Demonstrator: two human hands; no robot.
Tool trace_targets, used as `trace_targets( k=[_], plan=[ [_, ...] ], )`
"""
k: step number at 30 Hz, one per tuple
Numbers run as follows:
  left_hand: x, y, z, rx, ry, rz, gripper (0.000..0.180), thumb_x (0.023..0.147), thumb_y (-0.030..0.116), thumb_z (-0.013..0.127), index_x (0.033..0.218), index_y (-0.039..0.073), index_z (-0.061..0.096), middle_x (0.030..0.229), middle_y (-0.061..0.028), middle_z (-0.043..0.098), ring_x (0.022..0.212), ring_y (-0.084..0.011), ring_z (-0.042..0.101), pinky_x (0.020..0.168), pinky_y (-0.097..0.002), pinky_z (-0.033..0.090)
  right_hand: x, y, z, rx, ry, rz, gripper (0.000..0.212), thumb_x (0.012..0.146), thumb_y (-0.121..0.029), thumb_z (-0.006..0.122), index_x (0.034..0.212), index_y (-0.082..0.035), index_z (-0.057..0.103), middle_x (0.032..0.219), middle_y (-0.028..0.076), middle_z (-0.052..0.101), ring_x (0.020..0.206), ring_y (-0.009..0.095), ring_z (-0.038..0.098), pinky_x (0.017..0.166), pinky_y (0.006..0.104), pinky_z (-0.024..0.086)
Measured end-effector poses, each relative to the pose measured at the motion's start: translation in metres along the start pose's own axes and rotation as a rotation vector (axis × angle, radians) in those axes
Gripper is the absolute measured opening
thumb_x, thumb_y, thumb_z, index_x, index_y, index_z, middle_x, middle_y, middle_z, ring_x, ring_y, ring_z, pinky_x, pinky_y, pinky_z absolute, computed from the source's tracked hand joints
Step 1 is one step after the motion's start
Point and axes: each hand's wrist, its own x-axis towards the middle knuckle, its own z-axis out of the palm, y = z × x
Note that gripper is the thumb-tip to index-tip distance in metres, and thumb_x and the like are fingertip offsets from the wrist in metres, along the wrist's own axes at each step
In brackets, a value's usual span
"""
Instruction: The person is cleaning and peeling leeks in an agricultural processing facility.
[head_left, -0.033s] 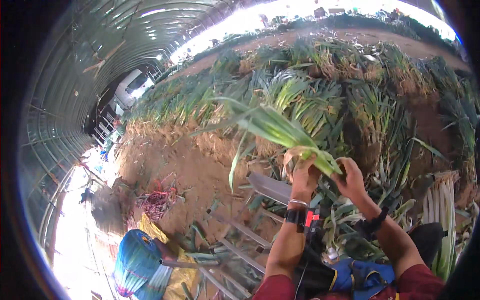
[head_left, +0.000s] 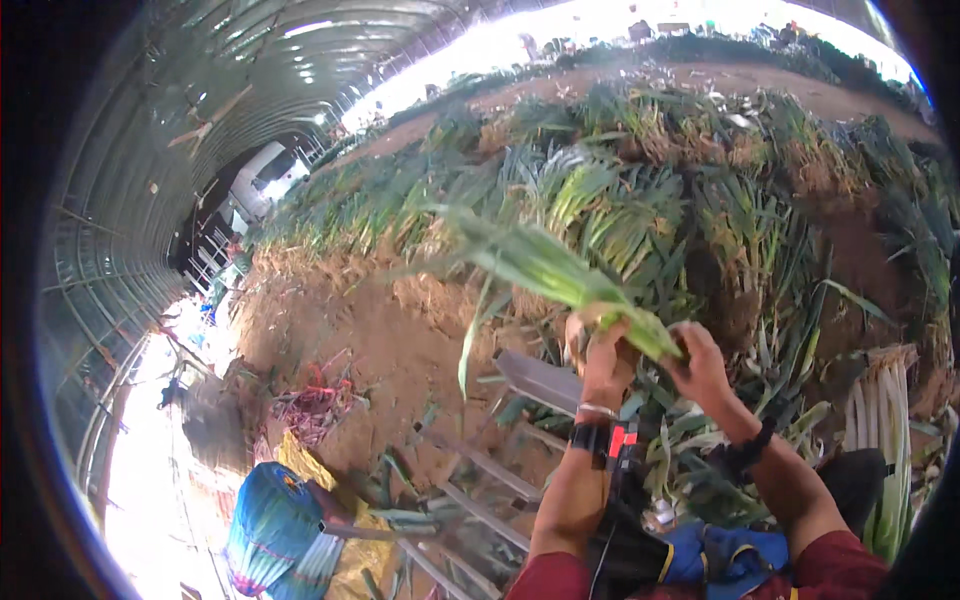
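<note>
A leek point(head_left: 545, 265) slants up and to the left, its long green leaves fanned out and blurred by motion. My left hand point(head_left: 605, 355) is closed around the lower part of its stalk, where a dry, brownish outer leaf hangs over the fingers. With bent fingers, my right hand point(head_left: 700, 365) grips the pale lower end of the same leek. Whether a loose layer is pinched there cannot be made out. Right of my right forearm stands a bundle of trimmed leeks point(head_left: 878, 440) with long pale stalks.
Metal frame bars point(head_left: 480, 455) stick out left of my left arm. Stripped leaves point(head_left: 715, 490) lie around my legs. Beyond are rows of heaped leeks point(head_left: 640, 210) on soil. A blue bundle point(head_left: 275, 525), yellow sacking point(head_left: 350, 560) and pink twine point(head_left: 315, 405) lie lower left.
The leek and my left hand have shifted slightly downward, and the leafy top is more blurred. My right hand stays at the pale end, its fingers a little lower.
</note>
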Motion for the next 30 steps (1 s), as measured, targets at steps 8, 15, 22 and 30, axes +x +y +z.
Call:
trace_targets(
  k=[8,15,22,30],
  plan=[
    [-0.002,0.002,-0.011,-0.054,-0.097,-0.010,0.031,0.075,-0.002,0.054,0.105,0.005,0.053,0.103,-0.0094,0.057,0.097,-0.0245,0.057,0.090,-0.0415,0.046,-0.006,-0.009,-0.008,-0.077,-0.051,-0.038,0.026,0.069,-0.008,0.069,0.091,-0.004,0.057,0.085,0.014,0.052,0.081,0.036,0.052,0.069,0.0408,0.044],
    [-0.007,0.007,0.019,0.010,0.038,0.180,0.033,0.072,-0.009,0.053,0.104,-0.001,0.051,0.097,-0.0094,0.056,0.095,-0.0252,0.058,0.087,-0.0382,0.049,-0.006,-0.006,-0.019,-0.078,-0.298,0.001,0.041,0.069,-0.012,0.070,0.104,-0.006,0.050,0.097,0.016,0.049,0.093,0.038,0.050,0.074,0.0438,0.043],
    [0.007,0.024,-0.005,0.197,-0.175,0.204,0.031,0.068,0.005,0.066,0.096,0.005,0.053,0.091,-0.0081,0.058,0.080,-0.0226,0.058,0.071,-0.0349,0.050,-0.012,0.017,-0.010,0.057,-0.516,-0.120,0.050,0.064,-0.014,0.071,0.107,-0.003,0.047,0.098,0.016,0.048,0.093,0.037,0.050,0.077,0.0420,0.043],
    [-0.021,0.033,0.025,0.171,0.046,0.215,0.024,0.079,0.001,0.055,0.103,0.001,0.049,0.089,-0.0105,0.056,0.079,-0.0217,0.057,0.066,-0.0324,0.049,-0.025,0.007,-0.008,0.074,-0.534,-0.073,0.048,0.066,-0.008,0.066,0.110,-0.005,0.048,0.101,0.015,0.049,0.099,0.037,0.048,0.082,0.0431,0.043]
  ],
)
